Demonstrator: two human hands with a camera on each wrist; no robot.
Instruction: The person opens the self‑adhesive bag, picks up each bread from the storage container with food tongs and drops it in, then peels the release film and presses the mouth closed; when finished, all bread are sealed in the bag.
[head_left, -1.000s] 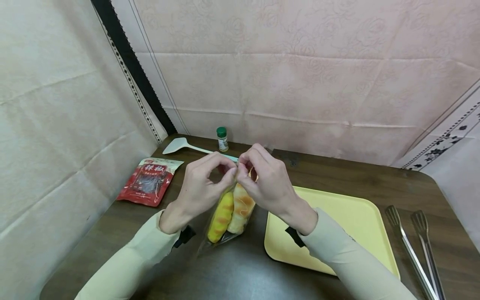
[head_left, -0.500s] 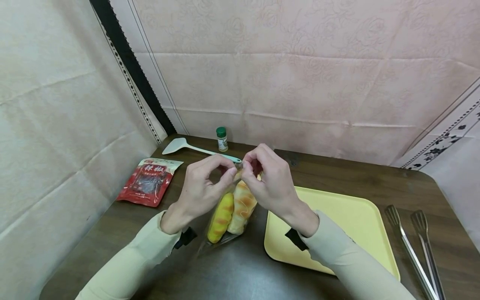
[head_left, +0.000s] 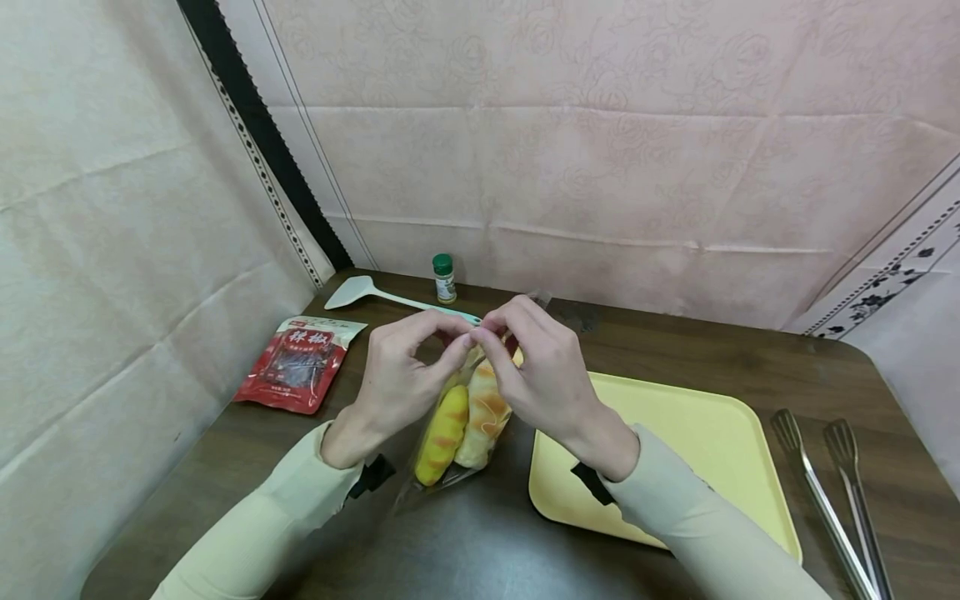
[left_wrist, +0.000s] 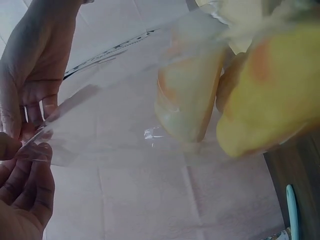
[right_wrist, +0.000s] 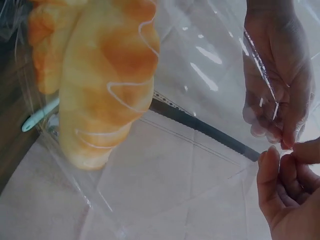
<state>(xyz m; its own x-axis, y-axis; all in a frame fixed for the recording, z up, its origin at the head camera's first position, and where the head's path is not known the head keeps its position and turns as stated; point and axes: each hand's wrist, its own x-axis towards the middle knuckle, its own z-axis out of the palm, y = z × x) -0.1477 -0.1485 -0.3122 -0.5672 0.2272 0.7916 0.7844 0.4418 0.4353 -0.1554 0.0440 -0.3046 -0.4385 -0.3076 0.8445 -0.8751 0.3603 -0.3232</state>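
Observation:
Pinched between thumb and fingers of both hands is the mouth edge of a clear plastic bag [left_wrist: 120, 120]. In the head view my left hand [head_left: 405, 375] and right hand [head_left: 551, 379] meet fingertip to fingertip over the middle of the table. Inside the bag lie a yellow loaf-shaped bread [head_left: 442, 435] and a paler bread [head_left: 482, 417] with golden patches and white icing lines. From the right wrist, the iced bread hangs large at left, with another orange-brown bread [right_wrist: 47, 50] beside it. My left hand shows through the film there.
A yellow tray [head_left: 675, 433] lies right of the bag, with metal tongs [head_left: 825, 492] beyond it. Left stands a red food packet [head_left: 300, 367]. At the back are a pale green spatula [head_left: 356, 292] and a green-capped jar [head_left: 444, 279]. Fabric curtains [head_left: 600, 167] enclose the table.
My right fingers shifted slightly right of the left ones, then came back against them. A bit of film now shows behind the right hand. The left hand stays nearly still.

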